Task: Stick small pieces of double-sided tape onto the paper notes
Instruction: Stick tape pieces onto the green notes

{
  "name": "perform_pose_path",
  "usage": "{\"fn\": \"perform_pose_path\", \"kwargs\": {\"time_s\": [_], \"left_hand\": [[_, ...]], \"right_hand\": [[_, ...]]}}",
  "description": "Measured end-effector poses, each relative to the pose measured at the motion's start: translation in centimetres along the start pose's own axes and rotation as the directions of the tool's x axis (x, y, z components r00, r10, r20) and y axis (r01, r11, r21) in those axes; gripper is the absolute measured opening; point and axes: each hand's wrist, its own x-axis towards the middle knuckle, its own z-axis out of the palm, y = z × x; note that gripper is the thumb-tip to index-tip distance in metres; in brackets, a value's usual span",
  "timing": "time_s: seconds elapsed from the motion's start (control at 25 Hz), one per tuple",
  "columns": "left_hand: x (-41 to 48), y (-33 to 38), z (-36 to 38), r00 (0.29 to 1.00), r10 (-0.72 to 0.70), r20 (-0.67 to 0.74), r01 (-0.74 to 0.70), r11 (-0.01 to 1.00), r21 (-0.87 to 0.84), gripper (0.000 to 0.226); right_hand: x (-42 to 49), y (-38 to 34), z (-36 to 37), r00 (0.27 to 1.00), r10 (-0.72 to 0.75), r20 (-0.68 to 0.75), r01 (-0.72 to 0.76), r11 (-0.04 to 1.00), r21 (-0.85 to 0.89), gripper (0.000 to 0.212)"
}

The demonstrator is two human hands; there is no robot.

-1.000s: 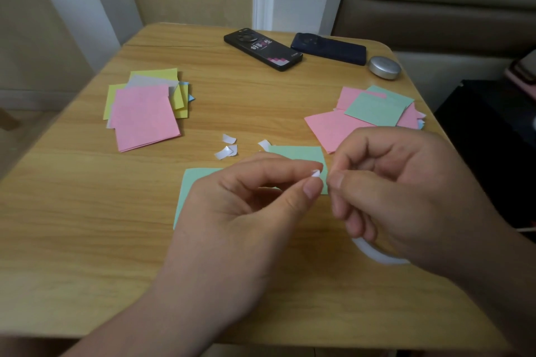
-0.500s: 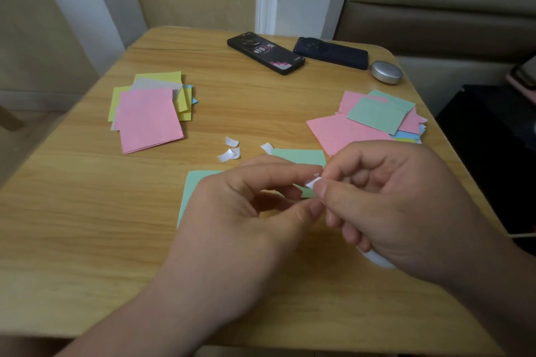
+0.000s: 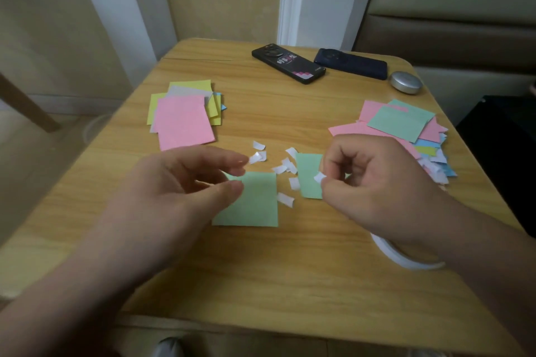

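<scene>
Head view, single frame.

Surface: light wooden counter (image 3: pixel 290 269) with rounded corners.

Right hand (image 3: pixel 377 191): fingers curled in, thumb and forefinger pinching a small white piece of tape (image 3: pixel 320 177). The piece is over the right edge of a pale green paper note (image 3: pixel 307 174). I cannot tell whether it touches the paper.

Left hand (image 3: pixel 179 194): relaxed, thumb and forefinger apart, nothing visible between them. Its fingertips lie over the upper left corner of a second pale green square note (image 3: pixel 255 203), which is flat on the counter near the middle. Fingertips are motion-blurred and contact with the note is not resolvable.

The two green notes lie side by side, apart. White curled scraps (image 3: pixel 285 199) are scattered between and just behind them, several pieces in all.

White tape roll (image 3: pixel 406 259): on the counter at the near right, partly hidden under the right wrist.

Far left: stack of square notes with a pink sheet on top (image 3: pixel 182 122), with yellow, grey and blue edges showing beneath.

Far right: loose pile of pink, blue, yellow and white notes with a green sheet on top (image 3: pixel 401 122), fanned out toward the counter edge.

Far edge: black smartphone (image 3: pixel 288 63) and dark blue smartphone (image 3: pixel 351 63), both face down and lying close together. A round silver metal tin (image 3: pixel 405 82) sits just right of them.
</scene>
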Motion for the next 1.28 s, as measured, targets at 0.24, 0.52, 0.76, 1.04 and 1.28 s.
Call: {"fn": "perform_pose_path", "kwargs": {"time_s": [0.24,0.52,0.76,1.04,1.28], "left_hand": [[2.0,-1.5,-1.4,0.975,0.203,0.086,-0.218,0.837,0.501,0.051],[2.9,-0.6,-0.5,0.965,0.094,0.243,-0.217,0.806,0.551,0.072],[2.8,0.3,-0.5,0.958,0.069,0.280,-0.230,0.768,0.598,0.077],[2.1,0.1,-0.2,0.967,0.030,0.255,-0.164,0.836,0.524,0.075],[1.7,-0.8,-0.2,0.984,0.091,0.154,-0.158,0.844,0.513,0.062]], "right_hand": [[2.9,-0.9,1.9,0.998,0.014,-0.065,-0.021,0.994,-0.111,0.009],[3.3,0.7,3.0,0.985,0.138,-0.101,-0.155,0.971,-0.184,0.020],[3.6,1.0,2.8,0.978,0.091,-0.190,-0.133,0.965,-0.224,0.009],[3.3,1.5,3.1,0.988,-0.001,-0.151,-0.046,0.951,-0.305,0.020],[2.5,0.3,3.5,0.987,0.063,-0.150,-0.092,0.976,-0.197,0.012]]}}
